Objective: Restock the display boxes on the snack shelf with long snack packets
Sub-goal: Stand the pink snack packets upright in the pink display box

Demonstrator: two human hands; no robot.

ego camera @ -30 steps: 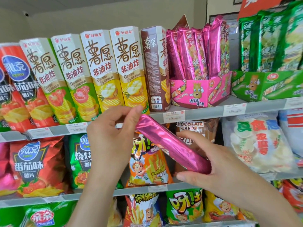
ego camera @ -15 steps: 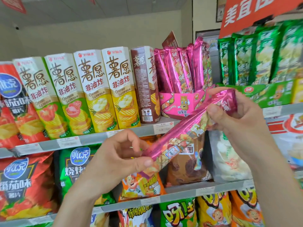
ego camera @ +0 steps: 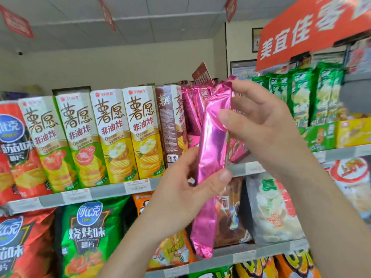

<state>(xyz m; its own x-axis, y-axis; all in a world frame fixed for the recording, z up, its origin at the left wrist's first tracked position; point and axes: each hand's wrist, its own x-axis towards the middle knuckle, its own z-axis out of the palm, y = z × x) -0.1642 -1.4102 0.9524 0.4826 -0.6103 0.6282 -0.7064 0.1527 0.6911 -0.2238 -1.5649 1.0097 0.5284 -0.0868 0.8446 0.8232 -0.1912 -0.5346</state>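
I hold a long shiny pink snack packet (ego camera: pixel 210 157) nearly upright in front of the shelf. My left hand (ego camera: pixel 184 189) pinches its lower half with thumb and fingers. My right hand (ego camera: pixel 261 125) grips its upper part, thumb across the front. Behind the packet, the pink display box (ego camera: pixel 239 151) on the upper shelf is mostly hidden; several more pink packets (ego camera: pixel 192 105) stand in it. To the right, a green display box (ego camera: pixel 319 137) carries tall green packets (ego camera: pixel 301 95).
Tall chip cartons (ego camera: pixel 112 135) line the upper shelf to the left, with a brown carton (ego camera: pixel 170 125) beside the pink box. Snack bags (ego camera: pixel 88 235) fill the lower shelf. A red sign (ego camera: pixel 309 31) hangs at upper right. Price tags run along the shelf edge (ego camera: pixel 100 192).
The packet swung from a slant to nearly upright and rose closer to the pink box. My right hand moved up along it; the view tilted upward.
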